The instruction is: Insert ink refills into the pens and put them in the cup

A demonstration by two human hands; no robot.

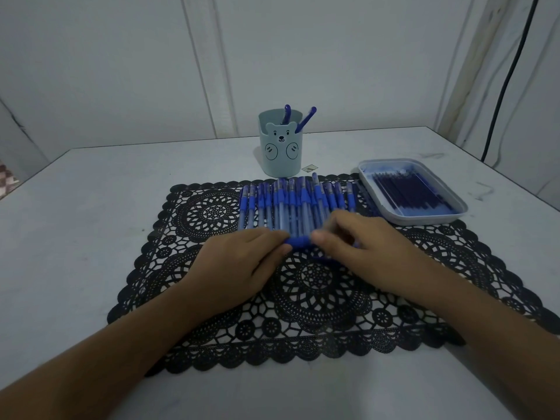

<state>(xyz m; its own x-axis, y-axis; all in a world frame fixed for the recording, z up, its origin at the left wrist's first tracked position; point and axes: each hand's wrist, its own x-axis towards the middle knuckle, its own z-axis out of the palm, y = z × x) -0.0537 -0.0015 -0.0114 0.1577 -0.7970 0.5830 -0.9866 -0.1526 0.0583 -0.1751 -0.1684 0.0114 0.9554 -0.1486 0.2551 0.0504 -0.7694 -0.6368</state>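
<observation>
Two bare forearms enter from the near edge of the white table, converging over a black lace-pattern rectangular placemat that lies across the table's middle. Left hand and right hand: close together above the mat, fingertips facing, each pinching one end of a single blue plastic pen held crosswise between them; only its short solid-blue section shows. Row of blue-capped, clear-barrelled pens: laid side by side along the mat's far edge, just beyond the hands. Pale blue plastic cup with a bear face: upright on the table just past the mat's far edge, holding two blue pens that lean right. Light grey rounded tray: overlapping the mat's far right corner, containing dark blue ink refills lying parallel. Black cable: hanging down the wall beyond the table's far right corner.
</observation>
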